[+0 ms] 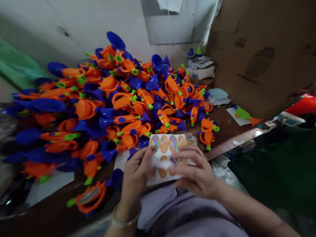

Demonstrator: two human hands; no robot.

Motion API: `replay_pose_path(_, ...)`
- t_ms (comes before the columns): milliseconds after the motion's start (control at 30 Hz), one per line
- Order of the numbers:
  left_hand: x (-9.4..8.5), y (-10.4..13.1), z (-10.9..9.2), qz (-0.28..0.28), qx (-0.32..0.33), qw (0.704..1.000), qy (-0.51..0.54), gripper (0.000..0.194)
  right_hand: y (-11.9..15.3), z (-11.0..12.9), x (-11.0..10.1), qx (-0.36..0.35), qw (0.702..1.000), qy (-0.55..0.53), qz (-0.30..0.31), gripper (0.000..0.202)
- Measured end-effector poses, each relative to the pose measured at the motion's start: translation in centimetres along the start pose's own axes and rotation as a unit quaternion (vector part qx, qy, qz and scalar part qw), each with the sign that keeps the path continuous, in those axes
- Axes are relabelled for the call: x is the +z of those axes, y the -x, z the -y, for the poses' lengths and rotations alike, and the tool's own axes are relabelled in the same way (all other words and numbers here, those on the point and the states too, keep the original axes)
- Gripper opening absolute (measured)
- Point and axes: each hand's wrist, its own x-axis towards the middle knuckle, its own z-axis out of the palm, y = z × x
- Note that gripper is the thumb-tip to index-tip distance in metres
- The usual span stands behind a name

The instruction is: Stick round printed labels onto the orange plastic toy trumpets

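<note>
A white sheet of oval stickers (163, 148), printed in orange and green-blue, lies between my hands near the front edge of the table. My left hand (137, 169) is closed, its thumb and fingers pinching the sheet's left side. Over the right side of the sheet is my right hand (197, 169), fingers stretched and apart, somewhat blurred. A whitish smear between the hands is too blurred to name. More sticker sheets (191, 139) show behind the right hand. Just left of my left hand, an orange toy trumpet (90, 196) bears a sticker on its side.
A large heap of orange and blue toy trumpets (128, 98) with green mouthpieces covers the table up to the wall. A big cardboard box (254, 59) stands at right. Stacked papers (201, 67) sit behind, and a green-and-orange toy (243, 113) lies by the box.
</note>
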Motion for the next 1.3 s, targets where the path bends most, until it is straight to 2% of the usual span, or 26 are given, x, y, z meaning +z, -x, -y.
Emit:
replay_pose_path(100,1.1,0.7,0.2,0.026,0.044,0.999,0.004,0.036,-0.4,-1.2,1.2,0.056,0.995,0.078,0.022,0.072)
replay_pose_path(200,1.9,1.4,0.4,0.055,0.012,0.996,0.064,0.041,-0.3,-1.9,2.8,0.093,0.992,0.078,0.029,0.078)
replay_pose_path(333,2.1,1.9,0.5,0.099,-0.012,0.988,0.12,0.047,0.2,-2.5,3.9,0.141,0.989,0.05,-0.014,0.071)
replay_pose_path(400,2.1,1.9,0.6,0.095,-0.017,0.988,0.125,0.046,0.5,-3.0,4.2,0.146,0.988,0.046,-0.027,0.058)
replay_pose_path(500,2.4,1.8,0.9,0.07,-0.057,0.986,0.141,0.043,1.3,-4.1,4.6,0.11,0.99,0.074,-0.047,0.031)
replay_pose_path(633,3.0,1.3,1.4,0.077,-0.105,0.977,0.168,0.048,2.6,-4.8,4.5,0.112,0.985,0.119,-0.055,0.022)
replay_pose_path(700,3.2,0.4,1.8,0.089,-0.086,0.981,0.148,0.046,3.2,-3.9,4.1,0.09,0.989,0.112,-0.021,0.023)
replay_pose_path(800,3.5,-2.6,3.0,0.156,0.006,0.987,0.037,0.038,3.9,-1.7,2.7,-0.044,0.995,-0.002,0.093,0.022)
replay_pose_path(833,3.8,-3.8,3.6,0.198,0.045,0.979,-0.016,0.035,4.0,-1.1,1.9,-0.054,0.992,-0.034,0.108,0.02)
replay_pose_path(867,4.0,-5.1,4.2,0.242,0.08,0.965,-0.067,0.033,3.9,-1.0,0.9,-0.028,0.994,-0.041,0.097,0.018)
replay_pose_path(900,4.4,-6.1,4.7,0.273,0.101,0.952,-0.1,0.029,3.7,-1.2,-0.2,0.026,0.998,-0.016,0.061,0.017)
replay_pose_path(933,4.7,-7.0,5.3,0.295,0.118,0.939,-0.128,0.025,3.5,-1.9,-1.4,0.097,0.995,0.038,-0.002,0.017)
replay_pose_path(967,5.0,-7.6,5.8,0.304,0.128,0.932,-0.15,0.02,3.2,-3.1,-2.7,0.158,0.979,0.113,-0.065,0.021)
replay_pose_path(1000,5.3,-7.8,6.2,0.301,0.136,0.929,-0.17,0.017,3.0,-4.6,-3.9,0.182,0.958,0.191,-0.113,0.032)
replay_pose_path(1067,5.6,-7.1,6.9,0.274,0.157,0.923,-0.221,0.021,3.0,-8.2,-5.8,0.189,0.925,0.287,-0.163,0.072)
replay_pose_path(1100,5.8,-6.3,7.2,0.255,0.168,0.92,-0.245,0.025,3.1,-10.0,-6.3,0.193,0.919,0.307,-0.157,0.089)
replay_pose_path(1133,5.9,-5.4,7.6,0.238,0.18,0.916,-0.268,0.029,3.4,-11.6,-6.7,0.204,0.917,0.316,-0.137,0.096)
replay_pose_path(1233,6.5,-2.6,9.0,0.239,0.229,0.887,-0.321,0.038,4.1,-15.3,-7.0,0.235,0.92,0.29,-0.115,0.088)
replay_pose_path(1300,6.9,-2.1,10.1,0.265,0.259,0.864,-0.34,0.039,4.0,-16.9,-7.5,0.238,0.918,0.281,-0.145,0.086)
